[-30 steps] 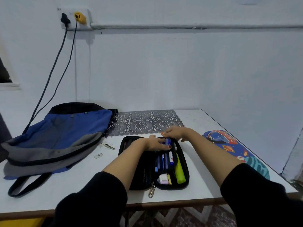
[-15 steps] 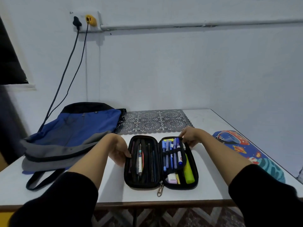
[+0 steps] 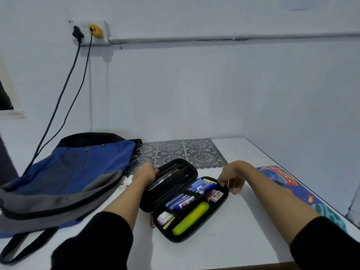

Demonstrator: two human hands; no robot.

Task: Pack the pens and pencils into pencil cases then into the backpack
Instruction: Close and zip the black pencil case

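Pencil case (image 3: 191, 173) open — left fingers (image 3: 153, 170) grip its far flap, right fingers (image 3: 234, 189) pinch its corner

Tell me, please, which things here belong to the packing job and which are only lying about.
Belong to the job: black pencil case, held by left hand and right hand; blue pens and yellow highlighter in it; colourful pencil case; backpack.
Only lying about: lace mat; wall socket; cables.

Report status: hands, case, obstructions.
Left hand grips case's left half; right hand at its far corner, grip unclear. Case open, pens inside. Backpack left, second case right, both apart from it.
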